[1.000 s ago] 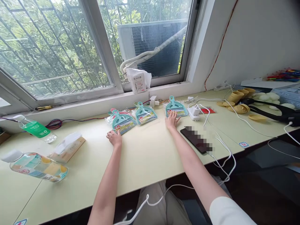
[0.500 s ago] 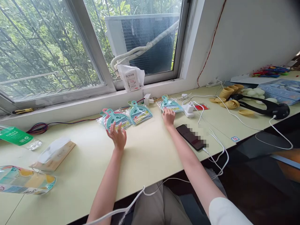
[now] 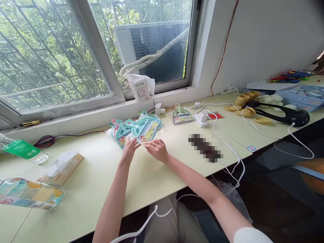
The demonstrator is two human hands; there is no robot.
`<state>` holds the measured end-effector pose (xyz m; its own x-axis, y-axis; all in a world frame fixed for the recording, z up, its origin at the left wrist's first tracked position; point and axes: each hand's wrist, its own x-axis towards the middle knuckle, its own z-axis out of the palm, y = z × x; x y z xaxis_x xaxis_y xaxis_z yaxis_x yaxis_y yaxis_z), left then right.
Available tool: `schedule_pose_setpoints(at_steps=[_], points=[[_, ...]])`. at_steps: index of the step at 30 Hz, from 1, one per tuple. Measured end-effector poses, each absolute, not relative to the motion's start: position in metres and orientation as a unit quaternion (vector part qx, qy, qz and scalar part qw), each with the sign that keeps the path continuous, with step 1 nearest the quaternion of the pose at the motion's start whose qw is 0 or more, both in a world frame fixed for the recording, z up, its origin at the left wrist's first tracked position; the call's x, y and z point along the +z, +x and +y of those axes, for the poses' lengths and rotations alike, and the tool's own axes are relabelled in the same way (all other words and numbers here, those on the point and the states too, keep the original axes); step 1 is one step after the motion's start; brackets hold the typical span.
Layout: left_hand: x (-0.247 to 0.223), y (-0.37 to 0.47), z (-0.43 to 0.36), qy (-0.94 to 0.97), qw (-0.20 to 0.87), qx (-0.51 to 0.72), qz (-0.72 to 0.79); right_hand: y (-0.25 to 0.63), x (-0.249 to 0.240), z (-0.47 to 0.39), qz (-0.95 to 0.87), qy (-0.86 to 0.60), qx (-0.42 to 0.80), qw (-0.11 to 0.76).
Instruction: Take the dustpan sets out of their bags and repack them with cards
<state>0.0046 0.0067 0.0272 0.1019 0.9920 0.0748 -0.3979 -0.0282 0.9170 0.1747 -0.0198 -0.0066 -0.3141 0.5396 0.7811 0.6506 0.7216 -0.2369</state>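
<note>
A teal mini dustpan and brush set [image 3: 146, 131] in clear wrap is tilted up between my hands, its lower edge toward me. My left hand [image 3: 129, 151] grips its lower left corner. My right hand [image 3: 157, 150] pinches the bottom edge, fingers pointing left. Partly behind it, to the left, lie more wrapped dustpan sets [image 3: 118, 130], teal over pink. Others behind the held one are mostly hidden. Farther right, a green dustpan set [image 3: 181, 114] lies near the wall, apart from both hands.
White chargers [image 3: 201, 118] and cables lie at the right, beside a blurred-out dark patch [image 3: 205, 147]. A tissue pack [image 3: 62, 167] and two bottles [image 3: 31, 193] [image 3: 24, 148] are at the left. A black headset-like strap [image 3: 280, 111] and yellow cups [image 3: 243, 99] stand farther right.
My right hand has left the right-hand pile and come left beside my left hand. A teal dustpan set is now held between them; a green one shows on the right-hand pile.
</note>
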Motion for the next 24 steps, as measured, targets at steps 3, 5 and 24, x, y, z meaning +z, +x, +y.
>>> schedule_pose_setpoints(at_steps=[3,5,24], points=[[0.018,-0.010,0.005,0.417,0.579,0.587,0.383,0.173,-0.010,-0.020,-0.830,-0.325,0.004,0.454],[0.015,-0.016,0.006,0.413,0.564,0.597,0.395,0.177,-0.009,-0.016,-0.787,-0.343,0.079,0.507],[-0.009,-0.018,0.018,0.402,0.541,0.596,0.435,0.202,-0.020,0.017,-0.394,-0.301,0.627,0.601]])
